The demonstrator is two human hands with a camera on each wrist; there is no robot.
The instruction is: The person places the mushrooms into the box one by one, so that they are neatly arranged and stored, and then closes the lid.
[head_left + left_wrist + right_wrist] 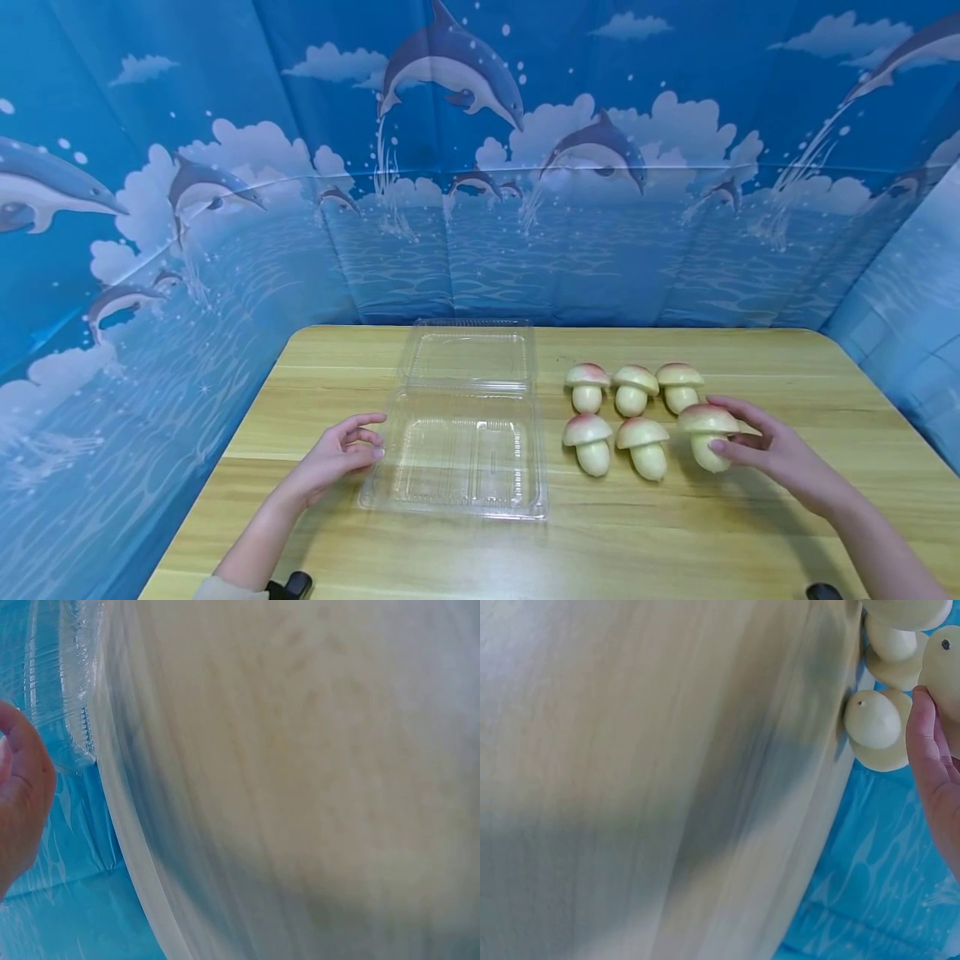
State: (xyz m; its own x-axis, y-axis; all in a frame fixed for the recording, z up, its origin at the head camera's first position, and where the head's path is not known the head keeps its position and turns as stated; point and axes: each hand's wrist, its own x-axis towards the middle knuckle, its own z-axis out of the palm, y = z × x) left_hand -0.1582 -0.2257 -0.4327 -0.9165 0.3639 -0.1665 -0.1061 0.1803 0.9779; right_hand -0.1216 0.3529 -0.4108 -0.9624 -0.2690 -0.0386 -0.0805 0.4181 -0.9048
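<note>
My right hand point(772, 454) pinches a mushroom-shaped piece point(707, 458) with a pinkish cap and pale yellow stem, thumb at the stem and a finger at the cap. In the right wrist view the thumb side point(934, 761) lies against its pale stem point(939, 671), which has a dark spot at the end. On the left, my left hand point(337, 458) has loosely bent fingers, their tips right at the side rim of a clear plastic clamshell box point(453, 510). The box lies open, lid folded back. The left wrist view shows only part of that hand point(22, 795).
Several similar mushroom-shaped pieces point(642, 448) lie in two rows right of the box, on a light wood-grain table point(637, 542). A blue dolphin-print curtain point(600, 250) hangs behind and at the sides. Black straps or devices point(292, 586) show near the wrists.
</note>
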